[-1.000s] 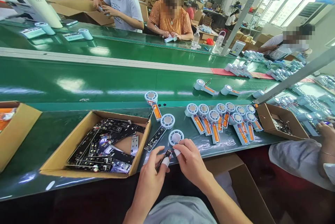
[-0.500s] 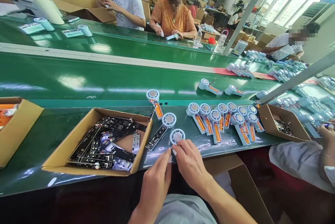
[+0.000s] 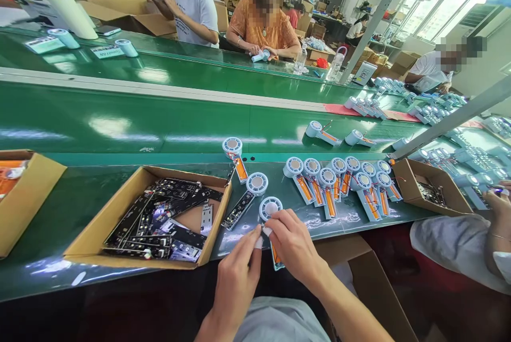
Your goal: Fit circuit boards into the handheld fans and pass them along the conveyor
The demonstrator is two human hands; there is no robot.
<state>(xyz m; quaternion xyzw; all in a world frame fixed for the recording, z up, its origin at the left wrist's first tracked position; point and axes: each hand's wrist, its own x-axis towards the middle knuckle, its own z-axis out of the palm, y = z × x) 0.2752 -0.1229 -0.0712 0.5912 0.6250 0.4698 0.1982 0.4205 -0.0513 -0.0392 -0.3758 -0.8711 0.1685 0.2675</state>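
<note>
A light-blue handheld fan housing (image 3: 270, 208) lies at the bench edge, its orange-filled handle (image 3: 276, 257) partly showing under my right hand. My left hand (image 3: 238, 265) is closed in a pinch at the base of the round head, with a white cover on its thumb. My right hand (image 3: 293, 241) pinches at the same spot from the other side, fingertips almost touching the left ones. What sits between the fingertips is too small to make out. Just behind stands another fan housing (image 3: 257, 184) with a black circuit board (image 3: 238, 210) along its handle.
To the left is a cardboard box (image 3: 85, 243) of black circuit boards (image 3: 175, 190). Several fan housings (image 3: 328, 177) with orange handles lie to the right, beside a smaller box (image 3: 439, 182). A green conveyor (image 3: 179, 118) runs behind; co-workers (image 3: 263, 22) sit across and at the right.
My right hand has shifted and turned slightly, so the orange handle now shows beneath it. Two fan housings on the conveyor have moved slightly right.
</note>
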